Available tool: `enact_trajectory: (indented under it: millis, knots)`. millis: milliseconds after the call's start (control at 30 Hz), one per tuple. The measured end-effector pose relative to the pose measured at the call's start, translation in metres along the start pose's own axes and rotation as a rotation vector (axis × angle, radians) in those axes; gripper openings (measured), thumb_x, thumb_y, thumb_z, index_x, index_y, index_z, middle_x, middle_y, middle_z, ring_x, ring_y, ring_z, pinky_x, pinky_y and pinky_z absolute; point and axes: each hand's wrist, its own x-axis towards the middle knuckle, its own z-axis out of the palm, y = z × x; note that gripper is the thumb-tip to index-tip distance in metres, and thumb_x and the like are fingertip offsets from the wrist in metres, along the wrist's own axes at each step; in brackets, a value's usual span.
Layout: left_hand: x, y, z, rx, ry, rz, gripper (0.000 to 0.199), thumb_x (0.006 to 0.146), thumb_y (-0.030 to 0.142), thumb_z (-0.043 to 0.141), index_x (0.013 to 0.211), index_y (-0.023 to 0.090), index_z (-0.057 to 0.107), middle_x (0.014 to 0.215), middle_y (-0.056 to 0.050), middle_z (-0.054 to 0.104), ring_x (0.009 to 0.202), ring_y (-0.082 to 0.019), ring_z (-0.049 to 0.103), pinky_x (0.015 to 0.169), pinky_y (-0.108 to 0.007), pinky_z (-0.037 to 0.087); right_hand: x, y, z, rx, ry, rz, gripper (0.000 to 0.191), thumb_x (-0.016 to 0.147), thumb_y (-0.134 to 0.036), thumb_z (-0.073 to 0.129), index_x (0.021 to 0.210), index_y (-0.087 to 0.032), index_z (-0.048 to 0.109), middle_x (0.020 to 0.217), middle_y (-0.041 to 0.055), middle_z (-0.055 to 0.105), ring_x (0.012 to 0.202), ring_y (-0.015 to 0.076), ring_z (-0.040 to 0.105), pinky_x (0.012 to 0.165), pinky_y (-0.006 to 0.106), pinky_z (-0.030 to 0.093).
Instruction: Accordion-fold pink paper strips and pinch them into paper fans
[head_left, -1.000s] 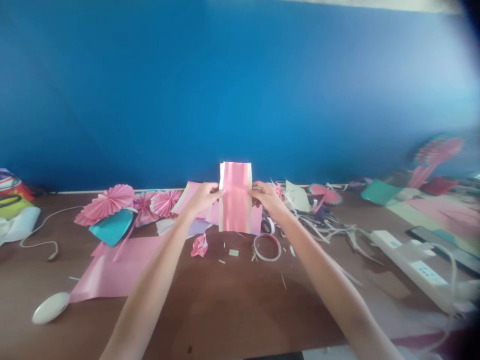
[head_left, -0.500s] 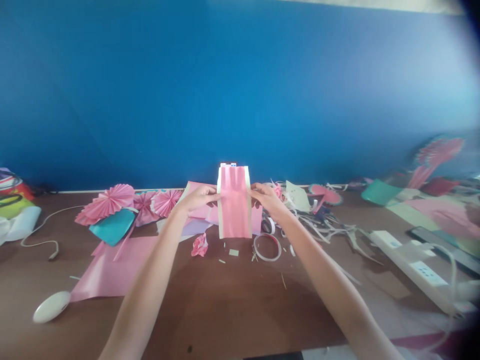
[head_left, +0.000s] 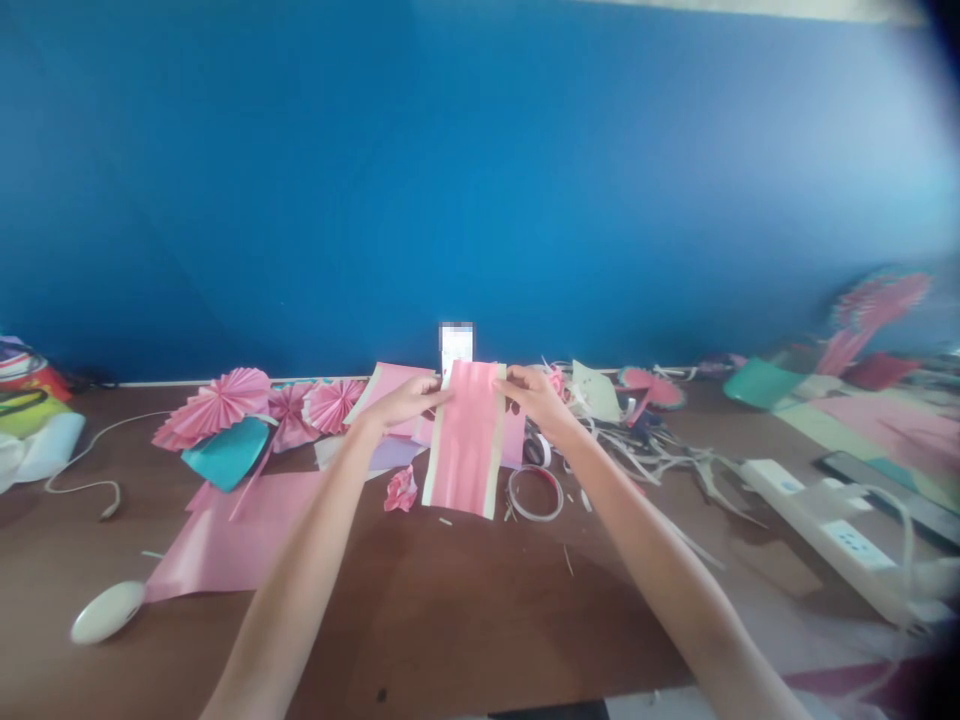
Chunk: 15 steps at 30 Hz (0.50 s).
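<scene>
Between my hands hangs a pink paper strip (head_left: pixel 466 440) with pale cream side borders and faint lengthwise creases, tilted slightly. My left hand (head_left: pixel 409 402) pinches its left edge near the top. On the other side, my right hand (head_left: pixel 529 392) grips the upper right edge between thumb and fingers. Behind the strip a phone-like upright screen (head_left: pixel 457 341) shows above its top edge. A crumpled pink paper flower (head_left: pixel 400 489) lies below my left hand, and a roll of tape (head_left: pixel 535 494) lies below my right.
Pink pleated paper fans (head_left: pixel 217 405) and a teal paper piece (head_left: pixel 226 452) lie left, near a pink sheet (head_left: pixel 247 530) and a white computer mouse (head_left: pixel 109 612). Tangled white strips (head_left: pixel 660 460) and a power strip (head_left: pixel 832 535) lie right. A blue panel (head_left: pixel 480 180) stands behind.
The pink strip has come lower and tilted, its bottom end swinging left and nearer the table. More of the screen behind it now shows. Both hands keep their hold.
</scene>
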Motion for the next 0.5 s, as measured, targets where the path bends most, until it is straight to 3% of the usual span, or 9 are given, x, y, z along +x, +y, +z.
enact_trajectory:
  millis: [100,333,500]
  knots:
    - [0.0022,-0.0017,0.0021,-0.067,0.089,0.015,0.042,0.077,0.056,0.065,0.09,0.016,0.067,0.089,-0.007,0.065,0.087,-0.022,0.059,0.079,-0.037,0.048,-0.0012,-0.0029,0.0009,0.014,0.018,0.028,0.019,0.077,-0.035,0.063,0.073,-0.019,0.055,0.058,-0.0009,0.059,0.051,0.0116,0.055,0.045,0.022,0.035]
    - [-0.004,0.007,0.0028,-0.159,0.057,0.055,0.038,0.075,0.053,0.069,0.084,0.016,0.069,0.086,-0.007,0.067,0.087,-0.022,0.061,0.083,-0.038,0.049,-0.0003,-0.0026,-0.0021,0.035,0.113,0.076,0.019,0.073,-0.03,0.064,0.086,-0.018,0.058,0.057,-0.0045,0.056,0.046,0.0088,0.047,0.043,0.022,0.034]
    - [-0.0025,0.008,0.003,-0.201,0.166,0.073,0.036,0.077,0.05,0.067,0.093,0.018,0.071,0.096,-0.007,0.07,0.091,-0.022,0.062,0.083,-0.037,0.049,-0.0018,-0.0023,-0.0004,0.029,0.057,0.072,0.036,0.074,-0.031,0.066,0.106,-0.021,0.053,0.069,-0.0029,0.062,0.059,0.0112,0.053,0.047,0.021,0.038]
